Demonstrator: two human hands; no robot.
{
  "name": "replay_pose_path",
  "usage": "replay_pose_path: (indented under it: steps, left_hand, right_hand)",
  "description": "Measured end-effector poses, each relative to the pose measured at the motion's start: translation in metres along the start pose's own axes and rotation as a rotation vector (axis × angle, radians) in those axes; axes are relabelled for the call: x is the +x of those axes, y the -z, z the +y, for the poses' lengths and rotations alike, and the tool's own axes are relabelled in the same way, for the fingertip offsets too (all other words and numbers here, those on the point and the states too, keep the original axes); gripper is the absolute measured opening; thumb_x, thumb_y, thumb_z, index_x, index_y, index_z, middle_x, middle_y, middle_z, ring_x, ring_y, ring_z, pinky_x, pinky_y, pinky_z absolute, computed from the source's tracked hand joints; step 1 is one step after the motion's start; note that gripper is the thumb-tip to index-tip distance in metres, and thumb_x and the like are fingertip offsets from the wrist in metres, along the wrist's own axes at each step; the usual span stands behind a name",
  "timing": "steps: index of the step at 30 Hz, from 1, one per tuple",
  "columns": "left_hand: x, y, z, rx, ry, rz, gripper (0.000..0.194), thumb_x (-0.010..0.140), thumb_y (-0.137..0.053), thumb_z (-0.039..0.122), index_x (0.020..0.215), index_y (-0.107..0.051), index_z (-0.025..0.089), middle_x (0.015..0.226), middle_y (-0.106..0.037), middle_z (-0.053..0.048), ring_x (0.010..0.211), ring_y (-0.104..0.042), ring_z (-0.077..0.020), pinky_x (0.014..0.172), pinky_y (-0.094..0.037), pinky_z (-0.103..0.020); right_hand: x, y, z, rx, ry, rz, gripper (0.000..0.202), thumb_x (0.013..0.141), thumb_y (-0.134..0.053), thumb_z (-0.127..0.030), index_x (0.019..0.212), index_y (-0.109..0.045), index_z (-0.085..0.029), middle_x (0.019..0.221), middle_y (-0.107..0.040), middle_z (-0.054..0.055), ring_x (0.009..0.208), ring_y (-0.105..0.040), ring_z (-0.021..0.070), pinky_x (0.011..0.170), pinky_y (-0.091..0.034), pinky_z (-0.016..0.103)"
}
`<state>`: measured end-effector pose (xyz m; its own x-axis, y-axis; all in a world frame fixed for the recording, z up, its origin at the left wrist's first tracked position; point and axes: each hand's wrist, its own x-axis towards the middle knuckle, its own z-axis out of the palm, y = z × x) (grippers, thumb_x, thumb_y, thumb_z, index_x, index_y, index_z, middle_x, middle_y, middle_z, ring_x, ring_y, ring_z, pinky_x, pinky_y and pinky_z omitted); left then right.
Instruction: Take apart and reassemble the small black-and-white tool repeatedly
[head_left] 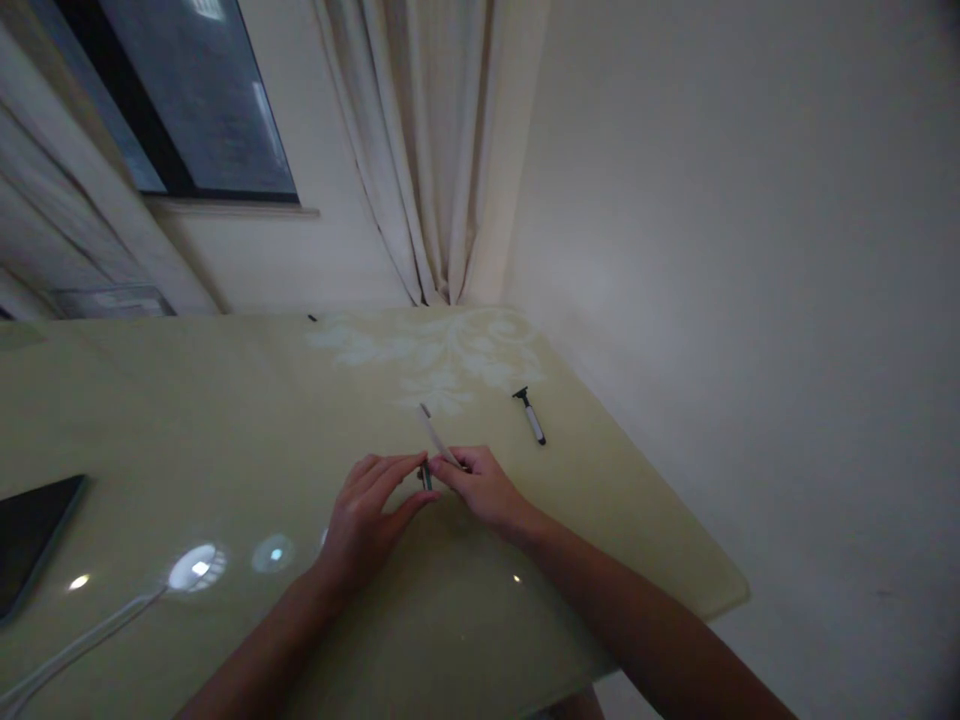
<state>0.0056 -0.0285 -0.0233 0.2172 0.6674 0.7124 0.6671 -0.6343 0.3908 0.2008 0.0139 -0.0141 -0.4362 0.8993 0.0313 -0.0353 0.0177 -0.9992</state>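
My left hand (pixel 371 505) pinches a small dark piece (pixel 427 475) between its thumb and forefinger, near the middle of the table. Close against it, my right hand (pixel 480 485) has its fingers closed on a thin pale stick (pixel 438 436), which looks like a toothbrush and points up and to the left with a darker tip. The fingertips of both hands meet around the small piece, and its details are too small to make out. A razor (pixel 534 418) with a grey and black handle lies beyond my right hand.
The pale green glass-topped table (pixel 615 520) has a rounded right corner near the wall. A dark tablet (pixel 37 535) lies at the left, with a white cable (pixel 90 640) nearby. A small black object (pixel 312 318) sits by the far edge, before the curtains (pixel 427 150).
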Motion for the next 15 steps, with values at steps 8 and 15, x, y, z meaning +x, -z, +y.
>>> replay_pose_path:
  steps: [8,15]
  left_hand:
    - [0.005,0.002,0.013,-0.057,0.020,0.047,0.040,0.092,-0.076,0.036,0.130,-0.069,0.022,0.104,-0.079,-0.007,0.084,-0.067,-0.0198,0.078,-0.056,-0.034]
    - [0.006,0.006,0.016,-0.116,0.014,0.024,0.045,0.089,-0.080,0.036,0.130,-0.068,0.024,0.106,-0.080,-0.006,0.082,-0.066,-0.0182,0.078,-0.056,-0.033]
  right_hand:
    - [-0.009,0.003,-0.011,0.320,-0.270,-0.121,0.041,0.080,-0.082,-0.054,0.093,-0.079,-0.015,0.054,-0.028,-0.011,0.047,-0.018,0.0063,0.047,-0.008,0.027]
    - [-0.010,0.000,-0.012,0.364,-0.283,-0.084,0.042,0.073,-0.086,-0.053,0.086,-0.077,-0.014,0.051,-0.033,-0.011,0.045,-0.020,0.0054,0.046,-0.009,0.027]
